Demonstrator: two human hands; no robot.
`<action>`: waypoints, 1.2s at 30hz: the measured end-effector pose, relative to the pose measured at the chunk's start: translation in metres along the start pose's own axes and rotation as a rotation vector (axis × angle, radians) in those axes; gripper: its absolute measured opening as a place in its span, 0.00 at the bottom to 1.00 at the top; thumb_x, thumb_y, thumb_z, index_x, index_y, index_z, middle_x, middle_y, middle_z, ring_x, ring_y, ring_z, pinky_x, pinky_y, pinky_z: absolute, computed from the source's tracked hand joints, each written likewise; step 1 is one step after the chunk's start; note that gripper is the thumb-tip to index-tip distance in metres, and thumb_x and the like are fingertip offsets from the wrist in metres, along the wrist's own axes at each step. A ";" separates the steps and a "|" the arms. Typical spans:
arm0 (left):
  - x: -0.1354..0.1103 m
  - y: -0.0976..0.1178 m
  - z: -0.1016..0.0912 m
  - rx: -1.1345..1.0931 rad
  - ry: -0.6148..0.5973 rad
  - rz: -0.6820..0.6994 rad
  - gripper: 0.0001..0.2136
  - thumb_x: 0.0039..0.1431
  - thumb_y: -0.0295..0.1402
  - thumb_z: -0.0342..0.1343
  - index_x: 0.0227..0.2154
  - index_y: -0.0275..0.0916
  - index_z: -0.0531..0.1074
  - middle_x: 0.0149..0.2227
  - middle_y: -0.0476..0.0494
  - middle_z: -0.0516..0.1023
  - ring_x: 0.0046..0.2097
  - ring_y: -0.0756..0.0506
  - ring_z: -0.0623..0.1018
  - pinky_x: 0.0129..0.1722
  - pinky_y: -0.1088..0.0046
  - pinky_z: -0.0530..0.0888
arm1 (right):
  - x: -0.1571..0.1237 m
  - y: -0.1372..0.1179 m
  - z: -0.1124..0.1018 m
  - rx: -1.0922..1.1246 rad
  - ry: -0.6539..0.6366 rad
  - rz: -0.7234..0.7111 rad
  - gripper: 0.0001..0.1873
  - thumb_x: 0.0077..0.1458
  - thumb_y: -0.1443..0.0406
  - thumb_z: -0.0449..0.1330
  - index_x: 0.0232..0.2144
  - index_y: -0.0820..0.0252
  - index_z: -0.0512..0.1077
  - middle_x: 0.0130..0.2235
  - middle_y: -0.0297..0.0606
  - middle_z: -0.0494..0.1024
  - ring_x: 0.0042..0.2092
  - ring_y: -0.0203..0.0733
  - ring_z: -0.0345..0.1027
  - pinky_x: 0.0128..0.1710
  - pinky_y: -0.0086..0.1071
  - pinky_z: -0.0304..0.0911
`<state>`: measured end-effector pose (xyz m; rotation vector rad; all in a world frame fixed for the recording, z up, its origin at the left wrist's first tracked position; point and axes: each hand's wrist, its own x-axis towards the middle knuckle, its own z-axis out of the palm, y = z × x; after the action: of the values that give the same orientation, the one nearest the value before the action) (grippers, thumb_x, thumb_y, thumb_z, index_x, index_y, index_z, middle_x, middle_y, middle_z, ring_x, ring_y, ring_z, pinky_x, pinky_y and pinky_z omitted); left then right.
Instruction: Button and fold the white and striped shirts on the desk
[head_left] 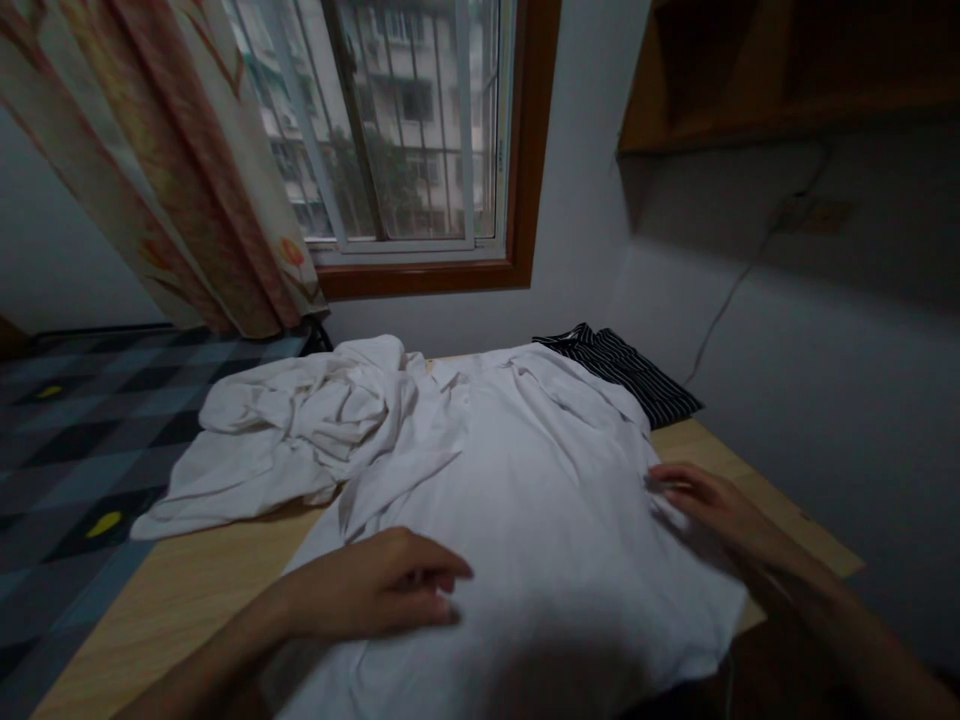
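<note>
A white shirt [540,500] lies spread over the wooden table [217,580], its near end reaching the front edge and its surface lightly creased. Above its left part is my left hand [382,585], with thumb and fingers loosely bent and a gap between them; nothing shows in it. At the shirt's right edge, my right hand [697,500] has its fingertips pinched on the fabric. A crumpled heap of white cloth [322,410] rests to the left, touching the shirt. Behind the shirt's far right side lies a folded black garment with white stripes [622,370].
A bed with a checked cover [60,440] stands against the table's left side. A window [397,120] with a patterned curtain [180,160] is at the back. A wooden shelf [750,120] hangs at upper right, above a cable [724,300] along the wall.
</note>
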<state>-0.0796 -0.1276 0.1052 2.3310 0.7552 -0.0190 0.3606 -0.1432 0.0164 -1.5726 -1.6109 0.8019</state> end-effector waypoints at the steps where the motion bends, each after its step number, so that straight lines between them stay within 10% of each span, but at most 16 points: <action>1: 0.013 -0.004 -0.002 0.058 0.051 0.009 0.20 0.63 0.45 0.49 0.52 0.43 0.71 0.46 0.43 0.79 0.45 0.44 0.78 0.44 0.71 0.72 | 0.015 0.011 0.000 0.000 0.170 0.065 0.19 0.49 0.52 0.61 0.41 0.56 0.75 0.45 0.45 0.77 0.48 0.52 0.71 0.50 0.45 0.66; 10: 0.125 -0.068 0.016 0.521 0.236 -0.066 0.31 0.63 0.53 0.42 0.64 0.45 0.55 0.67 0.34 0.52 0.67 0.30 0.52 0.61 0.41 0.51 | 0.109 0.058 0.018 -0.109 0.446 0.219 0.29 0.43 0.53 0.61 0.45 0.66 0.71 0.42 0.49 0.76 0.42 0.47 0.70 0.42 0.37 0.65; 15: 0.134 -0.092 0.033 0.548 0.197 -0.134 0.34 0.61 0.58 0.39 0.67 0.51 0.46 0.69 0.37 0.45 0.68 0.28 0.47 0.60 0.38 0.46 | 0.120 0.059 0.015 -0.238 0.469 0.134 0.13 0.47 0.56 0.53 0.24 0.60 0.69 0.25 0.35 0.72 0.30 0.41 0.64 0.31 0.31 0.58; 21: 0.129 -0.093 0.038 0.541 0.219 -0.139 0.34 0.60 0.60 0.37 0.67 0.53 0.45 0.69 0.38 0.43 0.68 0.28 0.45 0.59 0.36 0.44 | 0.157 0.010 -0.042 -0.007 0.621 0.276 0.08 0.48 0.63 0.55 0.22 0.61 0.67 0.22 0.32 0.67 0.26 0.36 0.60 0.25 0.27 0.54; 26: 0.129 -0.092 0.036 0.511 0.220 -0.133 0.34 0.60 0.59 0.40 0.66 0.53 0.48 0.69 0.37 0.44 0.68 0.28 0.44 0.59 0.36 0.42 | 0.170 -0.104 -0.043 0.102 0.311 0.144 0.12 0.48 0.65 0.61 0.37 0.64 0.73 0.29 0.37 0.74 0.27 0.35 0.64 0.26 0.26 0.58; 31: 0.126 -0.090 0.030 0.235 0.397 -0.056 0.26 0.59 0.48 0.52 0.58 0.46 0.66 0.64 0.38 0.61 0.65 0.31 0.57 0.62 0.42 0.47 | 0.114 -0.154 0.029 -0.051 -0.668 -0.328 0.35 0.51 0.56 0.62 0.61 0.55 0.61 0.53 0.42 0.73 0.45 0.41 0.71 0.44 0.33 0.66; 36: 0.130 -0.095 0.026 -0.496 0.696 -0.023 0.14 0.53 0.35 0.55 0.41 0.39 0.77 0.46 0.40 0.79 0.51 0.39 0.74 0.54 0.61 0.67 | 0.058 -0.095 0.060 -0.524 -0.395 -0.345 0.42 0.48 0.55 0.65 0.62 0.64 0.60 0.63 0.53 0.60 0.64 0.55 0.53 0.62 0.47 0.49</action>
<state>-0.0163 -0.0193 0.0003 1.8308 0.9756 0.9033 0.2601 -0.0873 0.0683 -1.4594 -2.4545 0.5457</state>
